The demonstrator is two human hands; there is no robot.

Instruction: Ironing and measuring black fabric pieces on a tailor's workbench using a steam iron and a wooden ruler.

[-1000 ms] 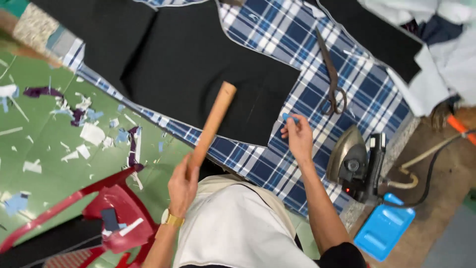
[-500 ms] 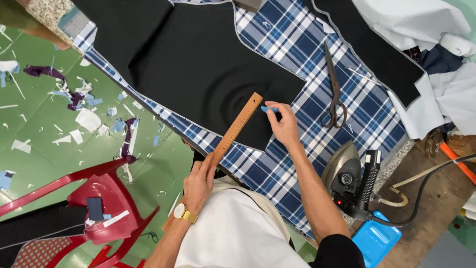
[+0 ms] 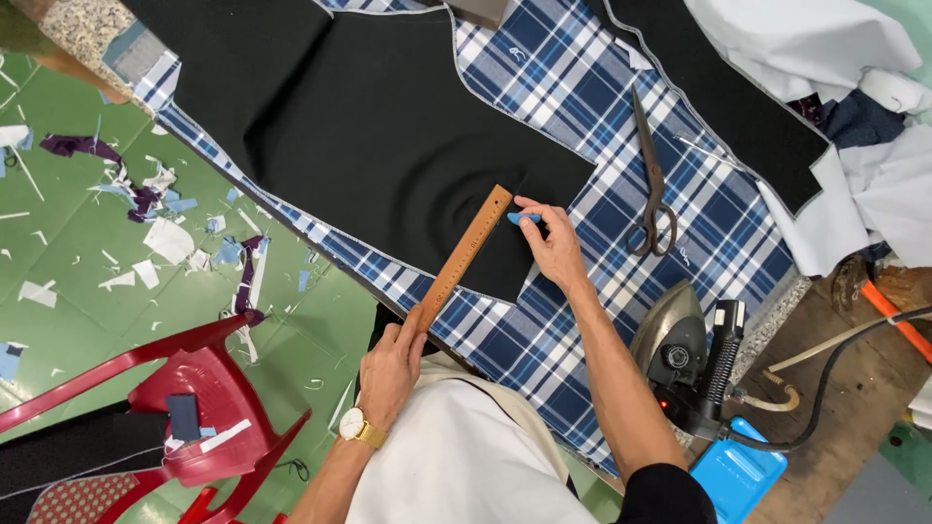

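Pressing ruler (image 3: 463, 258) on black cloth (image 3: 388, 146) (chalk (image 3: 522, 219) alongside)

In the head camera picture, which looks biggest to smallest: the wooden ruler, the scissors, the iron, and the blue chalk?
1. Wooden ruler, the longest.
2. Scissors and iron look about alike: scissors longer, iron bulkier.
3. Blue chalk, tiny, in the right hand.

Ruler (image 3: 464, 257) on cloth (image 3: 369, 146), scissors (image 3: 651, 184) right.

The black cloth (image 3: 369, 136) runs off the top edge. The right hand (image 3: 555, 245) covers most of the blue chalk (image 3: 522, 219). The red chair (image 3: 184, 408) and blue tray (image 3: 738, 475) are cut off at the bottom edge.
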